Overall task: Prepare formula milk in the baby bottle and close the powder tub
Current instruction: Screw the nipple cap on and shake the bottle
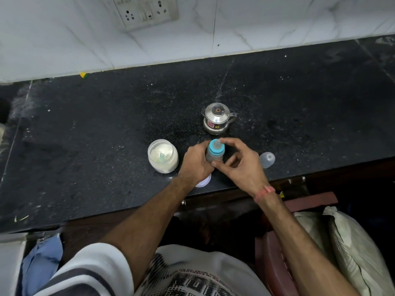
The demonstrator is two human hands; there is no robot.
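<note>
Head view: both hands [197, 162] [239, 163] around upright baby bottle [215, 152]

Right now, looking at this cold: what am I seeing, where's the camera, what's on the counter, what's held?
There is no machine here. A person wears one wide-angle camera on the head, looking forward and down, so the two bare arms reach in from the bottom edge.

The left hand grips the body of a baby bottle, which stands on a black counter. The bottle has its blue ring and teat on. The right hand has its fingertips at the ring and the bottle's side.

Left of the bottle stands an open tub of white powder with a scoop inside. A white lid shows partly under the left wrist. Behind the bottle stands a small steel kettle. To the right lies a clear bottle cap.

On the wall behind is a socket panel.
</note>
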